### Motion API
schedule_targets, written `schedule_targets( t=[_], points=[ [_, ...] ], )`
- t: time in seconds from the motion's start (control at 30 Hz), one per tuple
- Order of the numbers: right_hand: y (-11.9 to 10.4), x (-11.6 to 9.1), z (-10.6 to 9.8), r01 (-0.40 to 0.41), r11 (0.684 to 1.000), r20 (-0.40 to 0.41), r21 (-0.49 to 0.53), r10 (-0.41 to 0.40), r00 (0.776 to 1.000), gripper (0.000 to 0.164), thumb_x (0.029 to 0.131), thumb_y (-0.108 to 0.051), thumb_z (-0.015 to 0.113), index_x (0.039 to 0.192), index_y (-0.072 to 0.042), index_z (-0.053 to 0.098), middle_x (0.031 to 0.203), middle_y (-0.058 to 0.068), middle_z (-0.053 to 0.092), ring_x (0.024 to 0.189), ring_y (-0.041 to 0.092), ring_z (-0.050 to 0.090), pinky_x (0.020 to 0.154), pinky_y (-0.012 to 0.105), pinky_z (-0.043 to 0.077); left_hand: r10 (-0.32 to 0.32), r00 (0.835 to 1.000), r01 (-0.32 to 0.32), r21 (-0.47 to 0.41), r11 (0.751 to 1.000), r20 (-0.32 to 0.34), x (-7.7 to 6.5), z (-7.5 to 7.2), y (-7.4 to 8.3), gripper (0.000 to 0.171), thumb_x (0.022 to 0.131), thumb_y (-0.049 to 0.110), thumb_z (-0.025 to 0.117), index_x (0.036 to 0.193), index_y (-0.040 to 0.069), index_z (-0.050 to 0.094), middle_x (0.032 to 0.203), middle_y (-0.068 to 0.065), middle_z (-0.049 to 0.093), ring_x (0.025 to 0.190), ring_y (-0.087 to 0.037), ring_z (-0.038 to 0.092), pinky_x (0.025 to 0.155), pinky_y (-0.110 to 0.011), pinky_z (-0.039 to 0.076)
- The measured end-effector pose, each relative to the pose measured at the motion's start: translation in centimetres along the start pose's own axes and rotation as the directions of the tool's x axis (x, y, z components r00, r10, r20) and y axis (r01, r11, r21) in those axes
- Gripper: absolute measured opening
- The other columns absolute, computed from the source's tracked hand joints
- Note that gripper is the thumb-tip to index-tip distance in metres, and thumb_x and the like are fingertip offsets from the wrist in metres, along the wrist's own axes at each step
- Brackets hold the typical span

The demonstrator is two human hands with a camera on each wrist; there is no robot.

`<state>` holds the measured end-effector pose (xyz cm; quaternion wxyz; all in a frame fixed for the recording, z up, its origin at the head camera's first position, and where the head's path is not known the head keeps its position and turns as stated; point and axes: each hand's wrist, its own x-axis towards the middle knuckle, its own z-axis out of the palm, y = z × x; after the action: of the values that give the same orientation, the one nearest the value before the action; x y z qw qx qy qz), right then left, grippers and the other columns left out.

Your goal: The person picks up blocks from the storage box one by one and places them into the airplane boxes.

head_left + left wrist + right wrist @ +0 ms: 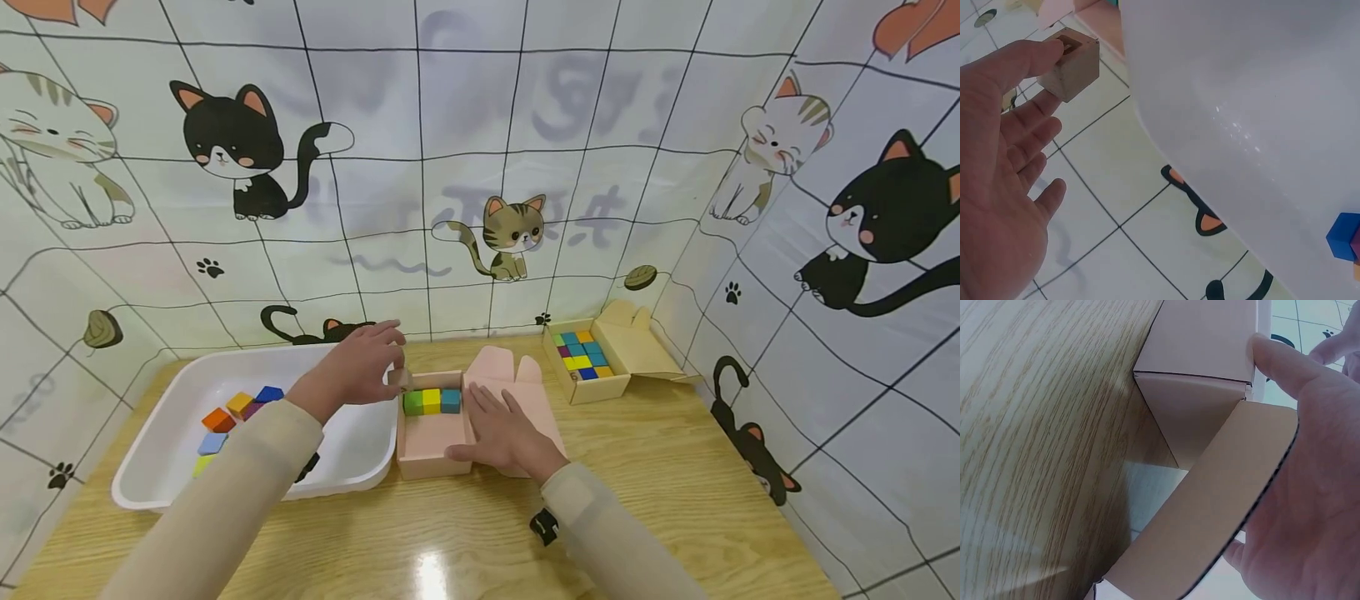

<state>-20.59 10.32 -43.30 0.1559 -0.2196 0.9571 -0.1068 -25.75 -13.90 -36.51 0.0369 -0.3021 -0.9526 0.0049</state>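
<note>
My left hand [352, 367] pinches a plain wooden block [1075, 72] between thumb and index finger, at the back left corner of a small pink cardboard box [433, 446]. The other fingers are spread in the left wrist view. Inside the box, a green, a yellow and a blue block [450, 402] stand in a row near its back wall. My right hand [504, 429] lies with extended fingers over the box's right edge and its opened lid [536, 408]. In the right wrist view, the thumb touches the box's edge, beside a cardboard flap [1204, 506].
Left of the box stands a white plastic tub [352, 458] with several coloured blocks [218, 420], partly hidden by my left sleeve. A second open box [600, 388], filled with coloured blocks, sits at the back right. Cat-patterned sheets [480, 108] surround the wooden table [660, 467].
</note>
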Motion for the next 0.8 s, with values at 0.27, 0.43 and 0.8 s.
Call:
schedule_targets(
  t=[0.27, 0.43, 0.8],
  points=[
    [0.1, 0.1, 0.0, -0.004, 1.000, 0.001, -0.014, 0.004, 1.000, 0.098, 0.079, -0.072, 0.042, 0.148, -0.012, 0.006, 0.156, 0.003, 0.006, 0.144, 0.018, 0.006, 0.117, 0.047, 0.005, 0.036, 0.994, -0.039, 0.020, 0.999, 0.099, 1.1, 2.5, 1.4, 0.019, 0.074, 0.035, 0.066, 0.078, 0.016, 0.068, 0.114, -0.001, 0.058, 0.134, -0.026, 0.034, 0.112, -0.046, 0.027],
    [0.0, 0.1, 0.0, -0.005, 1.000, 0.003, -0.020, 0.005, 1.000, 0.098, 0.080, -0.071, 0.042, 0.148, -0.012, 0.006, 0.156, 0.002, 0.006, 0.144, 0.018, 0.006, 0.117, 0.047, 0.005, 0.025, 0.989, -0.035, 0.067, 0.997, 0.148, 1.7, 3.9, 1.9, 0.016, 0.073, 0.032, 0.065, 0.073, 0.016, 0.067, 0.113, 0.001, 0.058, 0.133, -0.022, 0.035, 0.113, -0.042, 0.025],
    [0.0, 0.2, 0.1, 0.000, 0.999, 0.002, -0.035, 0.000, 1.000, 0.097, 0.080, -0.072, 0.041, 0.148, -0.011, 0.007, 0.156, 0.002, 0.007, 0.144, 0.018, 0.007, 0.117, 0.048, 0.006, -0.041, 0.974, 0.023, 0.085, 0.996, 0.222, 2.1, 5.5, 2.2, 0.043, 0.071, 0.036, 0.072, 0.106, 0.012, 0.066, 0.127, 0.000, 0.052, 0.137, -0.021, 0.027, 0.116, -0.041, 0.020]
  ],
)
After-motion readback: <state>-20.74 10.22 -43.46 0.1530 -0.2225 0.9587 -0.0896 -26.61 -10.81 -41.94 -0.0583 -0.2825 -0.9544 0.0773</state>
